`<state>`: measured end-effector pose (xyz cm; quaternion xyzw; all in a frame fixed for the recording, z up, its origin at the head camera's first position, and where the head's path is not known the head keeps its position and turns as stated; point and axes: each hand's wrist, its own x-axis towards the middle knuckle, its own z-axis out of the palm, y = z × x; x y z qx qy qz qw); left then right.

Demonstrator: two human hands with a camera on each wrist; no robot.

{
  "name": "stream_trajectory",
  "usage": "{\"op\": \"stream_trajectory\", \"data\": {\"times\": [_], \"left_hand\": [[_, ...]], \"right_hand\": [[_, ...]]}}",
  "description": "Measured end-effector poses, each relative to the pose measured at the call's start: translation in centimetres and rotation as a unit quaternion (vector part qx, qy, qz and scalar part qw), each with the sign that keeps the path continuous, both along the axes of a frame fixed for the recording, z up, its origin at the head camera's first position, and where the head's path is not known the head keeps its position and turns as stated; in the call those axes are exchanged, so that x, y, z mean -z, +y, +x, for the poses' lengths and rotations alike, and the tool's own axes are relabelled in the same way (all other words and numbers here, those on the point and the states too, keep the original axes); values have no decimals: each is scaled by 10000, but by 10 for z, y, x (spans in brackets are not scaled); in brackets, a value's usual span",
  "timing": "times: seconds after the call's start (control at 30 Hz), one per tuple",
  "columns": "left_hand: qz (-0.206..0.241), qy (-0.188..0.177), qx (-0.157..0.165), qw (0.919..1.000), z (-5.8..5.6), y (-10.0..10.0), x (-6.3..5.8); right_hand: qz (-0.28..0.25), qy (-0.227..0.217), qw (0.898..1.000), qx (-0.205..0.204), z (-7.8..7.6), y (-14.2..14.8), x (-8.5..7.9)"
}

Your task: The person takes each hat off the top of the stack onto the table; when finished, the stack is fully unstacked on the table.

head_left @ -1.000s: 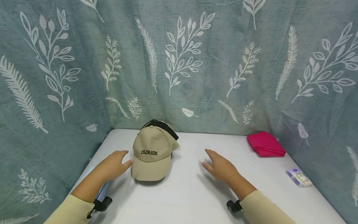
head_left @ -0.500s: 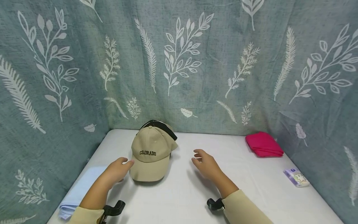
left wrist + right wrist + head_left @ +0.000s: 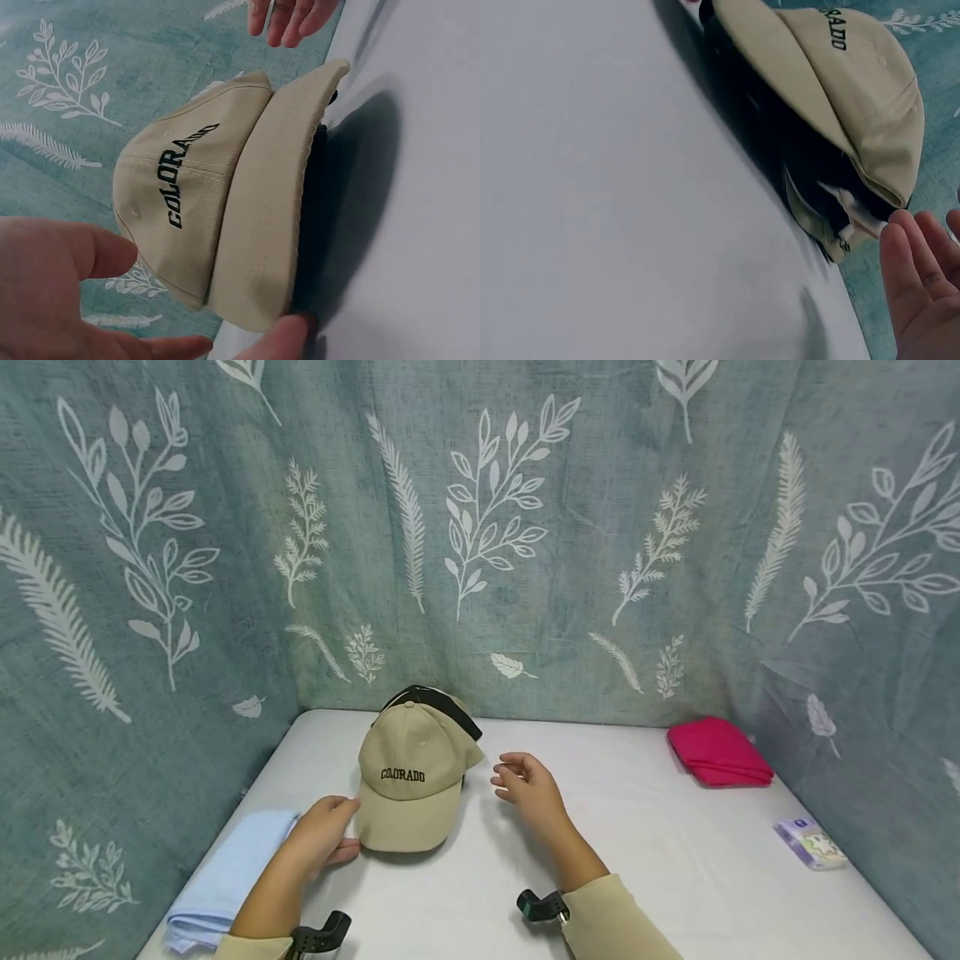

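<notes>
A beige baseball cap point(image 3: 407, 764) with COLORADO lettering rests on the white table, its brim toward me. Behind it shows the black edge of a second cap point(image 3: 442, 703), mostly hidden. My left hand point(image 3: 324, 831) is at the left side of the brim, its fingers spread. In the left wrist view one fingertip point(image 3: 289, 330) meets the brim's corner. To the right of the cap, my right hand point(image 3: 528, 785) hovers with loosely bent fingers and holds nothing. The right wrist view shows its fingertips point(image 3: 901, 225) close by the cap's back edge.
A folded light blue cloth point(image 3: 225, 877) lies at the table's left edge, partly behind my left forearm. Toward the right are a folded red cloth point(image 3: 720, 756) and a small purple-and-white packet point(image 3: 812, 843). A leaf-patterned curtain point(image 3: 540, 568) encloses the back and sides.
My right hand has moved left toward the cap. My left hand has lowered toward the brim, uncovering more of the blue cloth. The caps have stayed in place.
</notes>
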<state>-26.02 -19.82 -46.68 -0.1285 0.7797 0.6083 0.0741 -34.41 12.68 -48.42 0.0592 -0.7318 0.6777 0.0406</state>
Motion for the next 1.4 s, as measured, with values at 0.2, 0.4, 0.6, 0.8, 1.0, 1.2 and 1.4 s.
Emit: {"op": "stream_trajectory", "data": {"times": [0.2, 0.4, 0.6, 0.8, 1.0, 1.2, 1.4], "left_hand": [[373, -41, 12, 9993, -4, 0, 10], [392, -71, 22, 9992, -3, 1, 15], [327, -45, -87, 9994, -2, 2, 18], [262, 16, -82, 9996, -1, -1, 19], [432, 111, 16, 9990, -1, 2, 19], [486, 237, 6, 9985, 0, 7, 20], [284, 411, 16, 9988, 0, 12, 22]], "right_hand": [[-1276, -395, 9886, 696, -5, -19, 8], [-1415, -371, 9870, 660, -6, -40, 12], [-1008, -342, 9938, 332, -7, -57, 18], [-844, -218, 9962, 20, -7, -65, 20], [-873, -309, 9957, -7, -4, -64, 20], [-1001, -408, 9941, -93, -5, -65, 23], [-1106, -329, 9933, -103, -2, -63, 22]]}}
